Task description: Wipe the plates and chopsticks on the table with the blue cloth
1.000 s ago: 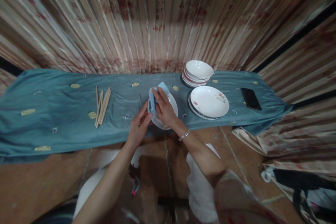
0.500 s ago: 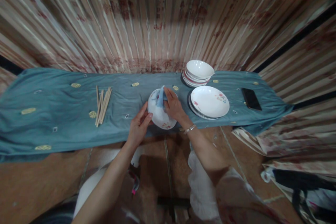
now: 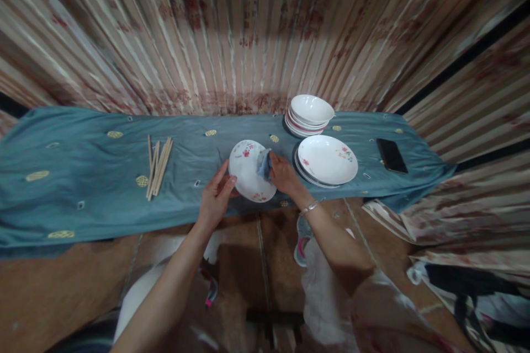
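A white plate [image 3: 247,172] with small red and blue flowers is held tilted over the near edge of the cloth-covered table. My left hand [image 3: 217,193] grips its left rim, thumb on the upper face and fingers beneath. In my right hand [image 3: 284,175] is a bunched light-blue cloth [image 3: 264,164], pressed against the right part of the plate. To the right of that hand lies a stack of flowered white plates [image 3: 327,160]. Behind them stands a stack of white bowls [image 3: 312,110], some with red bands.
Several wooden chopsticks [image 3: 159,168] lie on the teal tablecloth [image 3: 103,176] to the left. A black phone [image 3: 391,155] rests at the right. Behind the table hangs a pleated patterned curtain [image 3: 248,38].
My right hand has moved down and right with the cloth, from the upper middle of the plate to its right side. More of the plate's upper flowers now show.
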{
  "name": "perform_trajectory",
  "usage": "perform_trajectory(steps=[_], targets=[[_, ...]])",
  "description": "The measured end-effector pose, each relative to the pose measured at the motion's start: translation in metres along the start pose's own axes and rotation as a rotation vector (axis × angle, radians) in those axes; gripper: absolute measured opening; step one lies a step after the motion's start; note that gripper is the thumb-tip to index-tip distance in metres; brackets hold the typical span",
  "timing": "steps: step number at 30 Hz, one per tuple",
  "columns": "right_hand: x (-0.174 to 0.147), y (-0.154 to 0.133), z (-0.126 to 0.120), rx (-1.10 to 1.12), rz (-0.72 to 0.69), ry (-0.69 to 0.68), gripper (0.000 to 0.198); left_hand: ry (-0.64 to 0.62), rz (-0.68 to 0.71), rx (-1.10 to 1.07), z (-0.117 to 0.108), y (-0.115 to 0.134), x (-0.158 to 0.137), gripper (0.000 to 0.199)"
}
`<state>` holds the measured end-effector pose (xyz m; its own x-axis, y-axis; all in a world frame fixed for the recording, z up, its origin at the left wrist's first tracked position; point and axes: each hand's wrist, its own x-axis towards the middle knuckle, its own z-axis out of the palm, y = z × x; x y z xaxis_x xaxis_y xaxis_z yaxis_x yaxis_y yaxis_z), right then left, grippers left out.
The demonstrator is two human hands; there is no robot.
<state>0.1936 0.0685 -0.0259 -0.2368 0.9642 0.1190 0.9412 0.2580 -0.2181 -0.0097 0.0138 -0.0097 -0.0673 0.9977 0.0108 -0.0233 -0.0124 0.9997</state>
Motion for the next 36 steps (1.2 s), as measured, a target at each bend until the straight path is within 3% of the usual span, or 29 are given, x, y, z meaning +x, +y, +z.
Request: perform_trajectory(steps=[12, 17, 23, 36], targets=[[-0.035, -0.007, -0.003, -0.119, -0.092, -0.048, 0.045, 0.029, -0.008, -0.002, -0.001, -0.005, 0.004, 0.076], [-0.045, -0.007, -0.009, -0.113, -0.208, -0.084, 0.038, 0.047, -0.018, -0.012, 0.001, -0.004, 0.003, 0.078], [-0.054, -0.010, -0.018, -0.017, -0.331, -0.131, 0.033, 0.040, -0.013, 0.005, 0.001, -0.003, 0.003, 0.076], [-0.067, -0.031, -0.023, 0.322, -0.348, -0.154, 0.036, 0.072, -0.035, -0.097, 0.004, 0.002, 0.002, 0.076]])
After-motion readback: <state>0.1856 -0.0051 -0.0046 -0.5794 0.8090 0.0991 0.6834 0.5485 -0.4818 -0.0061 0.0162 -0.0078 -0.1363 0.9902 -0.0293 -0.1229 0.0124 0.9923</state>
